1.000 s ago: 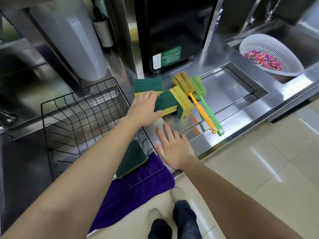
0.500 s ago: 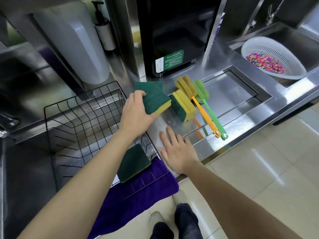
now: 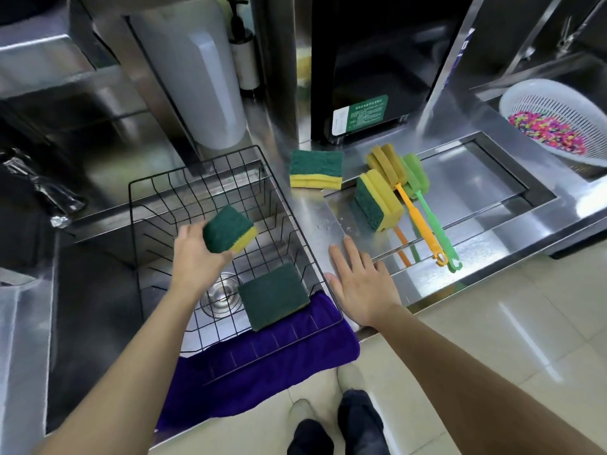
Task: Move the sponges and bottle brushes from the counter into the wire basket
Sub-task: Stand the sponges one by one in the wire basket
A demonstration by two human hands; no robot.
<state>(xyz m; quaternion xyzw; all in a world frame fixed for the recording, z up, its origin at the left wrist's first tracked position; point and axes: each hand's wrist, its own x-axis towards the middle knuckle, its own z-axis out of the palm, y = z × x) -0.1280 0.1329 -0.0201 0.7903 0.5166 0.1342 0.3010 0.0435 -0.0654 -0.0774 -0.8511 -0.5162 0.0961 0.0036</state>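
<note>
My left hand grips a green-and-yellow sponge and holds it above the inside of the black wire basket. Another sponge, green side up, leans in the basket's near right corner. On the steel counter a third sponge lies flat and a fourth sponge stands on edge. Beside that one lie an orange bottle brush and a green bottle brush, handles toward me. My right hand rests flat on the counter edge, fingers spread, holding nothing.
The basket sits over a sink with a drain, and a purple cloth hangs over the front edge under it. A black appliance and a white container stand behind. A white colander with coloured bits sits far right.
My left hand lifted a sponge off the counter and carried it left over the basket. My right hand stayed flat on the counter.
</note>
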